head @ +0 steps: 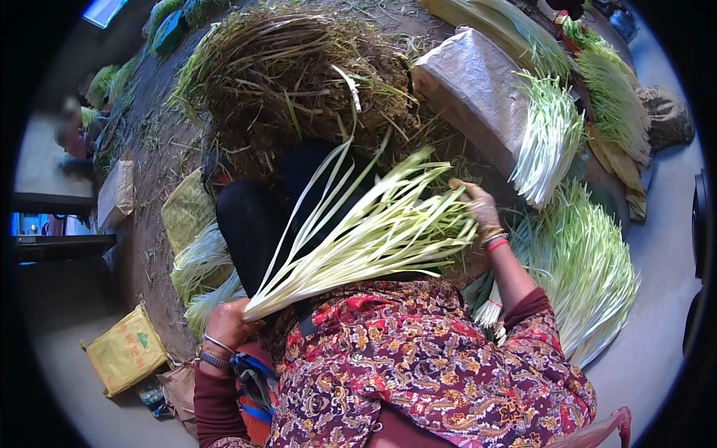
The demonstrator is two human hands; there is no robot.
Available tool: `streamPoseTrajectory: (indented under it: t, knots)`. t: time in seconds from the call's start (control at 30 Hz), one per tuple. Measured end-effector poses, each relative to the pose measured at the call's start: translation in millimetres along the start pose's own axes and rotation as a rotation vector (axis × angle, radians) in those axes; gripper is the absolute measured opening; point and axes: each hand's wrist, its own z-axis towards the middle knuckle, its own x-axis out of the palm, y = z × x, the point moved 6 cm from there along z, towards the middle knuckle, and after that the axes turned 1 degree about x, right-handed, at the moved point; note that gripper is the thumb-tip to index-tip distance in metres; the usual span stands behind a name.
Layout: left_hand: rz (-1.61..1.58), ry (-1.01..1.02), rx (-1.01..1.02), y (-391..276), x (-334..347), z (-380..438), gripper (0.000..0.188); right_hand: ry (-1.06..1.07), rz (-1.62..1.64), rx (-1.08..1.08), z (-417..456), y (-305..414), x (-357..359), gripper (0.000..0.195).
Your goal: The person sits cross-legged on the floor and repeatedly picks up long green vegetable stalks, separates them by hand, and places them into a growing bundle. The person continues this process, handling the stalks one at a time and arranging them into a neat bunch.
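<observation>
A loose bundle of long, pale leafy stalks (358, 246), like blanched garlic chives, lies slantwise over my lap. Its white ends are gathered in my left hand (228, 323), closed around them at the lower left. The yellow-green tips fan out to the upper right. There my right hand (483, 210), in a thin glove, touches the tips at their outer edge; its grip is partly hidden by the leaves. A few longer leaves stray upward from the bundle over my dark-trousered knees (249, 229).
Beyond my knees rises a heap of soiled, uncleaned stalks (297, 78). A wrapped block (470, 84) stands to its right, with a cleaned bunch (549, 140) against it. More stalks (582, 274) pile beside my right arm. At left lie small bunches (204, 260) and a yellow sack (126, 353).
</observation>
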Motion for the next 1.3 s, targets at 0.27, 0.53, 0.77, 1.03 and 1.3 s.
streamPoseTrajectory:
  t: [0.27,0.53,0.77,1.03,1.3]
  knots:
    - [-0.187,0.082,-0.013,21.8,21.7,-22.5,0.026,-0.164,0.095,0.009,-8.1,113.8,-37.0,0.012]
    - [-0.244,0.113,-0.006,36.8,38.0,-22.5,0.019,0.243,0.024,-0.266,-32.2,206.4,60.1,0.019]
    - [-0.314,0.103,0.028,50.1,56.9,-27.8,0.020,0.315,-0.150,-0.135,-25.8,177.3,72.4,0.022]
    - [-0.261,0.092,0.063,55.9,70.3,-21.4,0.014,0.467,-0.404,-0.395,-14.6,203.1,99.3,0.028]
    - [-0.254,0.097,0.085,50.6,67.8,-19.3,0.011,0.630,-0.635,-0.647,-19.4,214.1,120.2,0.032]
